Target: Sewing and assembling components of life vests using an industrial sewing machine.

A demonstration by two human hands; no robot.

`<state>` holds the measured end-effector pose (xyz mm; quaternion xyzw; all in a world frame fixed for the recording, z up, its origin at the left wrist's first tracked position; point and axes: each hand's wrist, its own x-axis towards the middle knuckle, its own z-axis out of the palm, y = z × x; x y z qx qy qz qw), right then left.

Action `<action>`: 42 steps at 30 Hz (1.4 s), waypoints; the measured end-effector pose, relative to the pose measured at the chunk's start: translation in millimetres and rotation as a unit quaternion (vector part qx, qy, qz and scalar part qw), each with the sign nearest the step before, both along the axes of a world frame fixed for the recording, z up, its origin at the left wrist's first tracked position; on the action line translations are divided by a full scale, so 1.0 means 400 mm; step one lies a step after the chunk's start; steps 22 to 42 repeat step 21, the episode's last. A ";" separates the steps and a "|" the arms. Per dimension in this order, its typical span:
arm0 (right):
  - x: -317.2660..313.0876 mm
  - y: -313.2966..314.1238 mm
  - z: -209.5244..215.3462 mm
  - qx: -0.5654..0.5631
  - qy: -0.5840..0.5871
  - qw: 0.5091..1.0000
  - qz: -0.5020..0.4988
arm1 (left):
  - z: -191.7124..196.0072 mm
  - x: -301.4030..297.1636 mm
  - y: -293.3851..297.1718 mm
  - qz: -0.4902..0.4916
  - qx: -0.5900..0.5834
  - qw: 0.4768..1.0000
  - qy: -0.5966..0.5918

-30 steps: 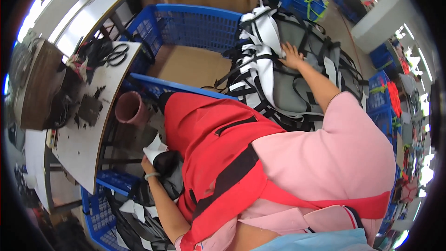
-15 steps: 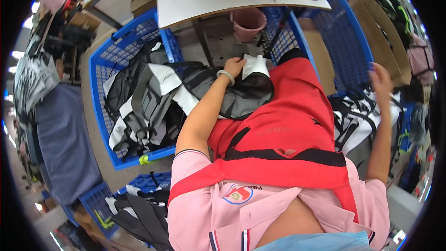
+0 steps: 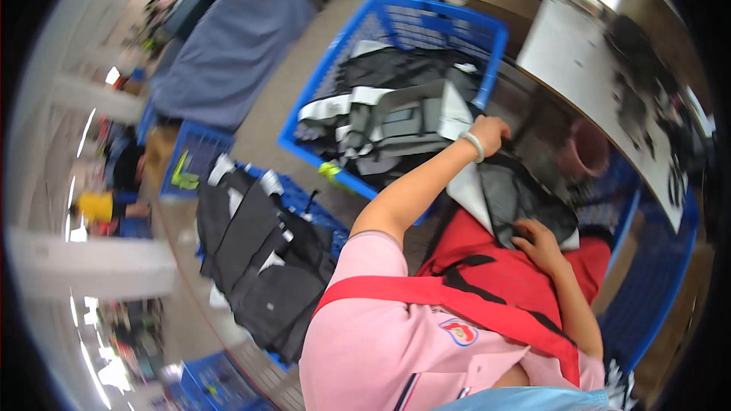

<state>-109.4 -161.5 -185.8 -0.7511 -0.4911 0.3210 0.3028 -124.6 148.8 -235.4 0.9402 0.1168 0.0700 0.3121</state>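
Note:
My left hand (image 3: pixel 493 134) is curled at the near right edge of the blue basket, by a white and grey fabric piece (image 3: pixel 455 110). What lies inside its fingers is hidden. Across my red apron (image 3: pixel 502 278) rests a dark grey sewn fabric piece (image 3: pixel 533 198) with see-through dark material and a white edge. The right hand (image 3: pixel 539 243) is on this piece's near edge, fingers bent around the material. Cut pieces in black, grey and white fill the large blue basket (image 3: pixel 301 125) ahead and to the left.
A white table (image 3: pixel 560 49) stands at the far right, with dark scraps on it and a pink bucket (image 3: pixel 585 151) below. More dark fabric (image 3: pixel 266 274) is heaped over a blue crate at left. Behind it is a grey-blue covered stack (image 3: pixel 236 53). Another blue basket (image 3: pixel 662 289) flanks my right.
My view has swung left. The left hand has left the white part of the lap piece for the basket's edge; the right hand has come in from the right onto the piece.

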 end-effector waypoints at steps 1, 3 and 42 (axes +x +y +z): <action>-0.003 -0.001 -0.007 0.009 0.027 1.000 -0.010 | -0.004 -0.032 0.039 -0.018 0.100 0.990 0.096; 0.006 -0.011 -0.014 0.022 0.051 0.998 -0.011 | -0.034 -0.083 0.065 -0.047 0.192 0.944 0.263; -0.033 0.117 0.084 0.010 -0.132 0.985 0.106 | 0.010 -0.109 0.114 -0.183 0.451 0.849 0.206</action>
